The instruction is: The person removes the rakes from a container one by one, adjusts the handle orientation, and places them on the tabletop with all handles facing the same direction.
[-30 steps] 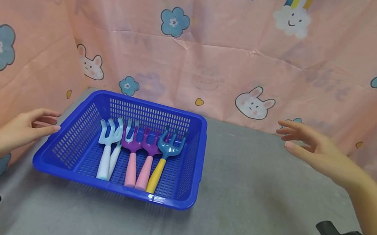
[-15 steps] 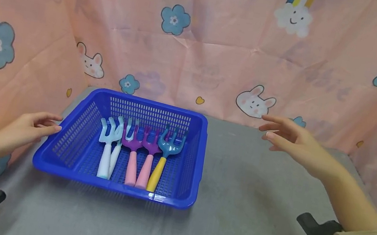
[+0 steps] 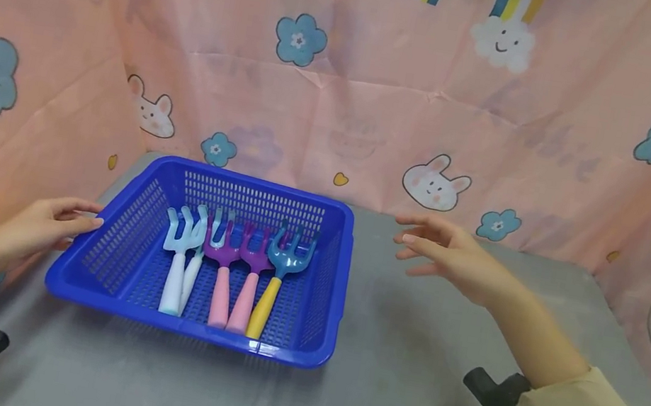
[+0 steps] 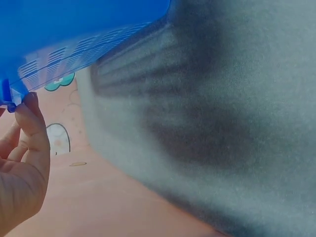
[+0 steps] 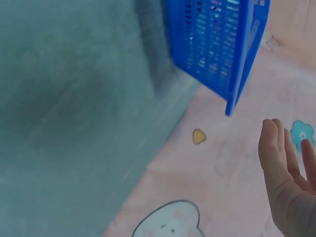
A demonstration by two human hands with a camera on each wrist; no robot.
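A blue plastic basket (image 3: 107,307) with slotted walls stands on the grey surface. Inside lie several toy garden forks: light blue ones with white handles (image 3: 172,285), purple ones with pink handles (image 3: 221,297), and a teal one with a yellow handle (image 3: 263,307). At the basket's left rim, my left hand (image 3: 46,228) pinches the edge; the left wrist view has the thumb (image 4: 30,116) against the rim's corner. My right hand (image 3: 458,258) hangs in the air right of the basket, fingers loosely extended and holding nothing. The right wrist view shows it apart from the basket's wall (image 5: 242,54).
A peach curtain (image 3: 366,116) printed with rabbits, flowers and rainbows hangs behind and on both sides. Grey cloth (image 3: 390,357) covers the surface in front of and right of the basket. Black wrist mounts (image 3: 494,391) stick out near both sleeves.
My right hand has come leftward and slightly lower, nearer the basket's right side. My left hand has edged closer to the left rim. The basket and forks have stayed in place.
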